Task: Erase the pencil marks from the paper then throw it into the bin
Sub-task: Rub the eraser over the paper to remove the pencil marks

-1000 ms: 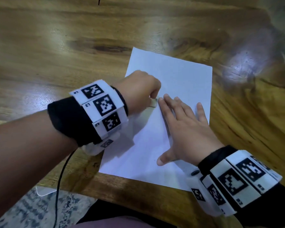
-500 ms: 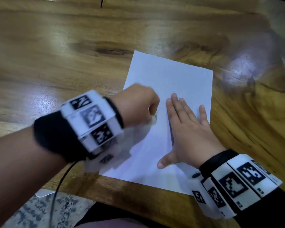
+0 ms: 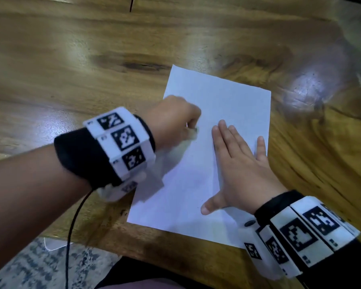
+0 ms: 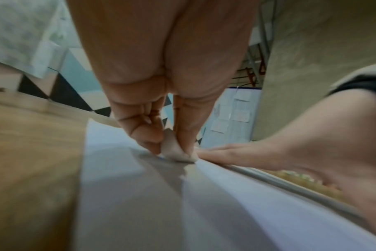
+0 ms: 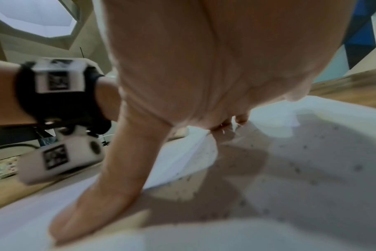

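A white sheet of paper [image 3: 223,113] lies flat on the wooden table [image 3: 71,65]. My left hand [image 3: 175,124] pinches a small pale eraser [image 3: 193,133] and presses it on the paper near the sheet's middle left. In the left wrist view the eraser [image 4: 174,151] sits between thumb and fingers, its bottom touching the paper [image 4: 127,195]. My right hand [image 3: 238,163] lies flat on the paper with fingers straight and thumb spread, just right of the eraser. Dark eraser crumbs dot the paper [image 5: 301,169] in the right wrist view. No bin is in view.
The table's near edge [image 3: 104,232] runs just below the paper, with a patterned rug [image 3: 29,268] on the floor beyond it. A black cable [image 3: 71,236] hangs from my left wrist over the edge. Bare wood surrounds the sheet on the left and far side.
My left hand with the eraser has slid back and forth over the paper, ending slightly nearer to me. The right hand has stayed flat on the sheet.
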`<action>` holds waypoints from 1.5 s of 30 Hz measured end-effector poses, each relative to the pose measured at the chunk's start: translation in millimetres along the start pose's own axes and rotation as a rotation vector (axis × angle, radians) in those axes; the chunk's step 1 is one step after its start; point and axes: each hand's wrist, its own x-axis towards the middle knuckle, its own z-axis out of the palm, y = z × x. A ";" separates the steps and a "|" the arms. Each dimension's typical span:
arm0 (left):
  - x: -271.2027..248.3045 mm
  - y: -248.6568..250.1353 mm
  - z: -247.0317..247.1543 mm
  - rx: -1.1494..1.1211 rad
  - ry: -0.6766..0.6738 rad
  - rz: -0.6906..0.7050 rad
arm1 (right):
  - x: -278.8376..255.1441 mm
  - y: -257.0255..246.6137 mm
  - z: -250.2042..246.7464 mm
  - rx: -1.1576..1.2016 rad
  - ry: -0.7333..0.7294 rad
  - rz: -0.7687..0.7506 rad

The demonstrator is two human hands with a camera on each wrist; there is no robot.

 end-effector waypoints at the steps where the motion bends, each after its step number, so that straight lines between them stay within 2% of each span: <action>1: 2.9 -1.1 -2.0 -0.001 0.030 -0.013 | 0.3 -0.1 0.0 -0.005 -0.002 0.005; 3: -9.5 -1.9 4.5 0.013 0.046 0.006 | 0.6 -0.8 -0.3 -0.011 -0.010 0.012; 6: -50.6 -1.9 27.5 0.002 -0.003 0.074 | 1.0 -0.6 -0.7 0.001 -0.015 0.017; 8: -67.0 -2.5 37.4 -0.005 -0.032 0.041 | 0.9 -0.3 -0.5 0.001 -0.014 0.015; 14: -73.5 -0.8 41.5 -0.001 -0.028 0.017 | -0.4 -1.3 -3.8 -0.028 0.050 -0.003; 17: -74.6 -3.9 44.2 -0.062 -0.003 -0.030 | 4.8 -4.6 -12.5 -0.012 0.129 -0.092; 19: -71.6 -1.6 41.6 -0.059 -0.024 -0.014 | 11.7 -6.8 -16.1 -0.020 0.135 -0.159; 22: -57.9 -3.0 21.7 -0.057 -0.061 -0.059 | 19.3 -7.3 -16.3 -0.032 0.124 -0.174; 26: -10.9 -10.2 -10.1 -0.074 0.112 -0.141 | 20.7 -7.1 -15.7 -0.081 0.105 -0.152; 28: 4.9 -8.8 -12.7 -0.061 0.139 -0.111 | 21.1 -7.4 -15.9 -0.095 0.096 -0.141; 32: -24.9 -7.0 3.6 0.047 0.060 -0.004 | 22.2 -6.8 -14.8 -0.081 0.096 -0.140; 34: -52.7 -6.2 12.1 0.053 -0.054 0.057 | 21.6 -5.9 -14.5 -0.066 0.098 -0.147; 36: -60.9 -9.0 14.9 0.012 -0.139 0.060 | 20.8 -5.5 -14.3 -0.051 0.096 -0.150; 38: -44.3 -8.9 7.7 0.026 -0.093 0.019 | 20.5 -6.0 -14.6 -0.046 0.097 -0.151; 41: -11.1 -11.0 -2.7 0.056 0.079 -0.049 | 21.3 -6.8 -14.7 -0.054 0.094 -0.143; 43: -15.2 -12.3 2.6 0.058 0.110 -0.049 | 21.6 -7.2 -15.2 -0.060 0.087 -0.140; 45: -40.8 -12.4 14.1 0.026 0.088 0.007 | 21.4 -6.8 -15.3 -0.051 0.089 -0.141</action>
